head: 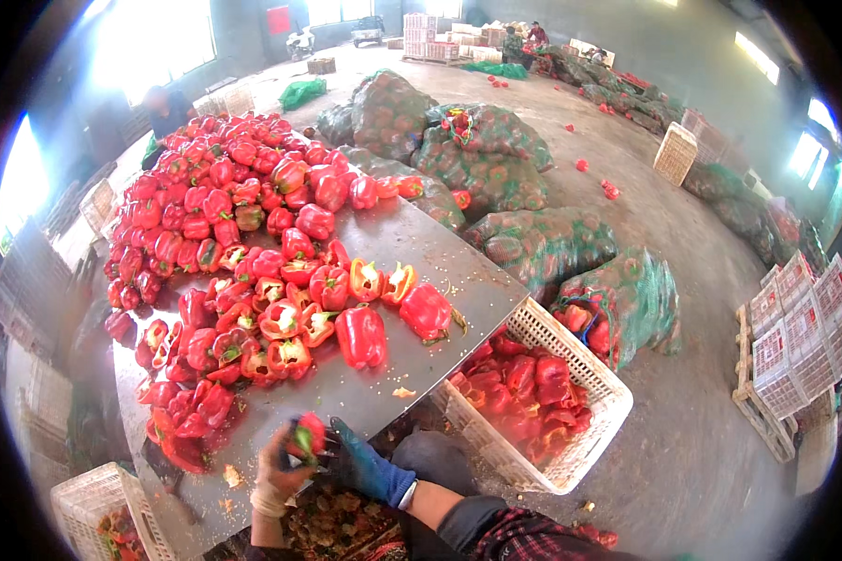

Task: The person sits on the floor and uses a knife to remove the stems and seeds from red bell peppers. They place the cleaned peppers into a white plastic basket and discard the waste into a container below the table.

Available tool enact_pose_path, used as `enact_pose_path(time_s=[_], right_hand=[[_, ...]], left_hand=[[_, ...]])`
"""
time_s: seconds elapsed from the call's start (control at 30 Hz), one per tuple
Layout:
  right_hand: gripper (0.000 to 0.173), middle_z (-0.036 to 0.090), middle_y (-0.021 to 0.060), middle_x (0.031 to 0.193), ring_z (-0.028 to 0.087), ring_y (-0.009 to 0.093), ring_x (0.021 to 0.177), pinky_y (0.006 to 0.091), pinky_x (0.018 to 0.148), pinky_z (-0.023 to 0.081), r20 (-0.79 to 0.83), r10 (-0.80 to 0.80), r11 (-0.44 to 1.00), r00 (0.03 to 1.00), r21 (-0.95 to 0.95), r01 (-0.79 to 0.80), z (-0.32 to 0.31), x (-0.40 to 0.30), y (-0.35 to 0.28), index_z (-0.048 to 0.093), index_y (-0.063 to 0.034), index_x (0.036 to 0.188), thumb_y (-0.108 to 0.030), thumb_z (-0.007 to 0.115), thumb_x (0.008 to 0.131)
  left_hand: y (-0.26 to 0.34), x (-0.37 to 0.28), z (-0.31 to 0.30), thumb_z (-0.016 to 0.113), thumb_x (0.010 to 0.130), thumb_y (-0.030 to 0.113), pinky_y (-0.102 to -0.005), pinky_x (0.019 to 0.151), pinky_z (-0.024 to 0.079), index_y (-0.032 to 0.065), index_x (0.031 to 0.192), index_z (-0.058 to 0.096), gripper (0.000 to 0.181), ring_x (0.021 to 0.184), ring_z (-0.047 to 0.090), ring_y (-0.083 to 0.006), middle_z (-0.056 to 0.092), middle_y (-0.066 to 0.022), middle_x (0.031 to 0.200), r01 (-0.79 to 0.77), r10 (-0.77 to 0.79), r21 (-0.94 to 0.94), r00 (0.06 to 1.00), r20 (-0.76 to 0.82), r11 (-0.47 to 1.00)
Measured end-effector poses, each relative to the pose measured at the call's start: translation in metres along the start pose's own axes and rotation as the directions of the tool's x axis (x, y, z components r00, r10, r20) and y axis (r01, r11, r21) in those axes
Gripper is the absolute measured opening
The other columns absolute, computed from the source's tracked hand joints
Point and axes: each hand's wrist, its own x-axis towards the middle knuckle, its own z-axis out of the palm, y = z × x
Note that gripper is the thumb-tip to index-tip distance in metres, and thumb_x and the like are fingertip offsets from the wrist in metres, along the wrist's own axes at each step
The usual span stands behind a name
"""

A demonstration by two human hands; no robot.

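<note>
My left hand (pixel 278 471), with pale wrapping at the wrist, grips a red bell pepper (pixel 311 433) with a green stem end at the table's near edge. My right hand (pixel 368 464) wears a blue glove with dark fingertips, which reach to the pepper's right side. Blur hides whether those fingers hold anything. Beyond them, halved bell peppers (pixel 281 320) with pale cores lie on the metal table (pixel 428 242), before a large heap of whole red bell peppers (pixel 217 172). Below my hands, pepper scraps (pixel 337 522) fill a dark space.
At the right table edge stands a white plastic crate (pixel 607 421) of red pepper pieces. Another crate (pixel 88 501) with scraps is at lower left. Full mesh sacks (pixel 544 242) line the table's far side. Stacked crates (pixel 800 343) sit on a pallet. A person (pixel 165 112) is behind the heap.
</note>
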Motion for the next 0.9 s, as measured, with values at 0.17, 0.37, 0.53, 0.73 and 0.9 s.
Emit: enact_pose_path(time_s=[0.17, 0.37, 0.53, 0.73, 0.9], right_hand=[[0.037, 0.063, 0.0056, 0.116, 0.063, 0.019, 0.103, 0.0369, 0.091, 0.053, 0.245, -0.01, 0.99, 0.97, -0.135, 0.044, -0.008, -0.009, -0.01, 0.057, -0.0097, 0.122, -0.039, 0.046, 0.103], [0.032, 0.062, 0.0036, 0.115, 0.06, 0.015, 0.105, 0.0315, 0.097, 0.047, 0.218, -0.229, 0.939, 0.949, -0.209, 0.274, -0.031, 0.008, -0.01, 0.057, -0.0086, 0.122, -0.032, 0.047, 0.102], [0.022, 0.059, 0.0009, 0.112, 0.055, 0.011, 0.105, 0.0304, 0.097, 0.046, 0.188, -0.099, 0.993, 0.977, -0.049, 0.11, -0.023, -0.003, -0.011, 0.056, -0.0095, 0.116, -0.023, 0.045, 0.103], [0.016, 0.058, -0.0019, 0.1, 0.055, 0.01, 0.096, 0.0296, 0.088, 0.048, 0.391, -0.245, 0.917, 0.887, -0.203, 0.343, -0.016, -0.003, -0.006, 0.056, -0.0117, 0.105, -0.019, 0.044, 0.101], [0.016, 0.057, -0.0013, 0.096, 0.054, 0.01, 0.094, 0.0293, 0.086, 0.047, 0.14, -0.261, 0.93, 0.955, -0.231, 0.287, 0.003, -0.016, -0.007, 0.057, -0.013, 0.101, -0.022, 0.044, 0.101]], left_hand=[[0.059, -0.006, 0.009, 0.083, 0.058, 0.017, -0.0471, 0.109, 0.039, 0.0, 0.134, 0.051, 0.084, 0.129, 0.046, -0.0417, 0.051, -0.0223, 0.136, -0.225, 0.099, 0.383, 0.942, 0.322, 0.896], [0.053, -0.03, 0.054, 0.078, 0.063, 0.026, -0.0517, 0.101, 0.04, 0.0009, 0.133, 0.05, 0.08, 0.12, 0.048, -0.0411, 0.05, -0.0206, 0.133, -0.197, 0.178, 0.672, 0.979, 0.099, 0.714], [0.04, -0.036, 0.06, 0.07, 0.072, 0.032, -0.0538, 0.098, 0.039, 0.0003, 0.13, 0.052, 0.068, 0.114, 0.05, -0.0409, 0.052, -0.0201, 0.127, -0.292, 0.289, 0.717, 0.948, 0.132, 0.632], [0.031, -0.025, 0.072, 0.069, 0.071, 0.027, -0.0507, 0.095, 0.041, 0.001, 0.13, 0.052, 0.066, 0.109, 0.052, -0.0372, 0.055, -0.0171, 0.12, -0.204, 0.246, 0.793, 0.967, 0.07, 0.574], [0.042, -0.018, 0.073, 0.072, 0.067, 0.02, -0.0445, 0.098, 0.041, 0.0019, 0.138, 0.045, 0.077, 0.109, 0.052, -0.0347, 0.055, -0.0151, 0.125, -0.057, -0.005, 0.804, 0.997, 0.074, 0.592]])
